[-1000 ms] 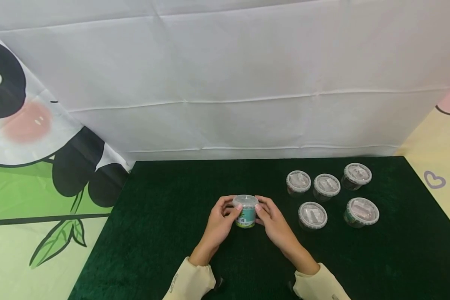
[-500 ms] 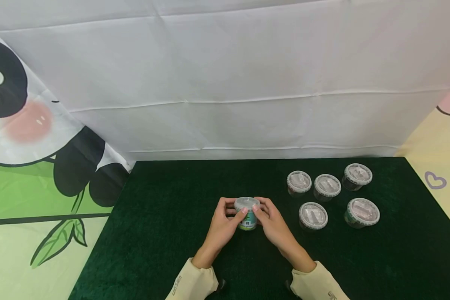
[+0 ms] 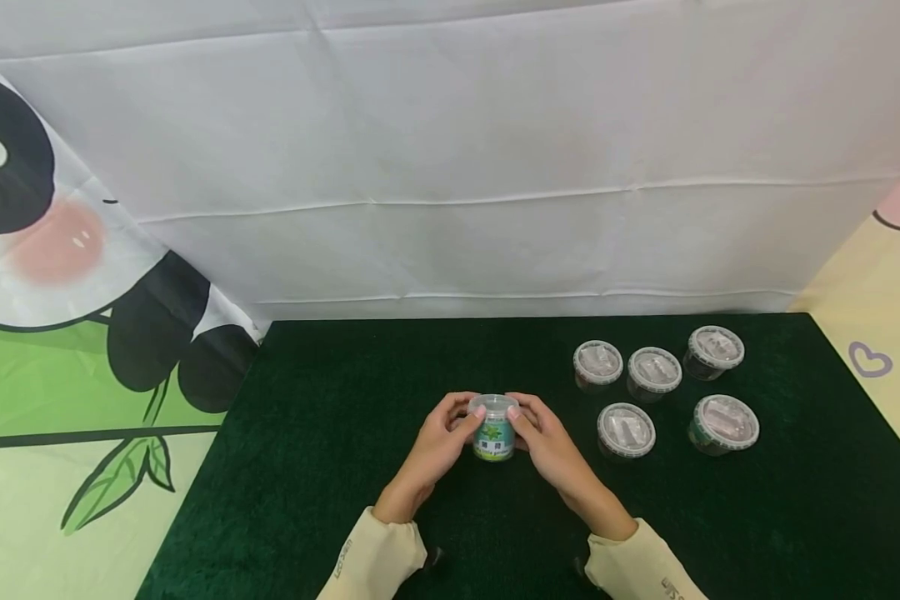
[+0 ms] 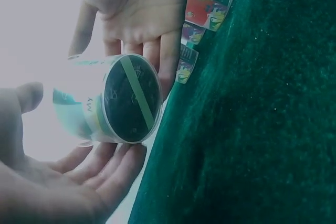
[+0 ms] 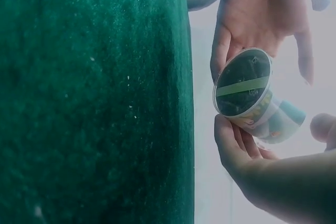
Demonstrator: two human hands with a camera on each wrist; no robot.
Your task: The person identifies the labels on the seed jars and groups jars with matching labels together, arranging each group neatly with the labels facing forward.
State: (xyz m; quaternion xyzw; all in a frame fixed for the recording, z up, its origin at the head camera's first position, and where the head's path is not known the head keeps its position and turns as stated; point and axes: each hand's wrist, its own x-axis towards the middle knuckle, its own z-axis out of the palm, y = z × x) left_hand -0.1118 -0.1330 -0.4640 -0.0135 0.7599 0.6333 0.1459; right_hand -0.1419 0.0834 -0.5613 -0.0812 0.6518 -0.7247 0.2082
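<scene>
A small clear plastic cup (image 3: 493, 435) with a teal and green printed label is held upright between both hands, above the table. My left hand (image 3: 438, 440) grips its left side, thumb at the front and fingers curled behind. From the right, my right hand (image 3: 547, 442) grips it the same way. The cup's dark base, crossed by a pale green strip, shows in the left wrist view with the cup (image 4: 113, 100) between the hands, and in the right wrist view below the cup's wall (image 5: 268, 114). Its top looks clear; whether a lid sits on it I cannot tell.
Several similar lidded cups stand to the right on the dark green cloth-covered table (image 3: 345, 375): the nearest cup (image 3: 626, 432), one cup at far right (image 3: 723, 425), and others behind. A white cloth backdrop (image 3: 450, 167) hangs behind the table; printed cloths flank it.
Between the hands the cup has turned, so a green leaf picture and two square codes now face the head camera. Both hands shift only slightly. The other cups stay put.
</scene>
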